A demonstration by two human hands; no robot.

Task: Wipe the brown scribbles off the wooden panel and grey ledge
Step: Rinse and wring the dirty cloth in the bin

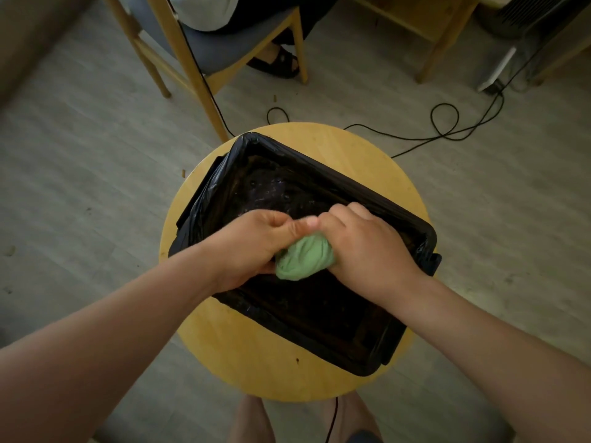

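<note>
Over stool (271, 362) and tub (355, 187), left hand (252, 247) and right hand (367, 247) grip cloth (303, 259).

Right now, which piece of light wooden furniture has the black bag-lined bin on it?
The round wooden stool nearest the camera; the grey-cushioned wooden chair behind it seats a person instead.

A: Entry: cloth (303, 257). Appearance?
B: Pale green fabric, bunched into a tight wad, creases running along it.
A: Pose?
B: Squeezed between both hands. The left hand (256, 243) grips its left end, the right hand (367, 247) is curled over its right end; the left thumb lies across its top. Only the middle bulge shows.
A: Location?
B: Held up over the near half of the black bag-lined tub (351, 186), apart from its rim. Wet or dry: cannot tell from here.
</note>
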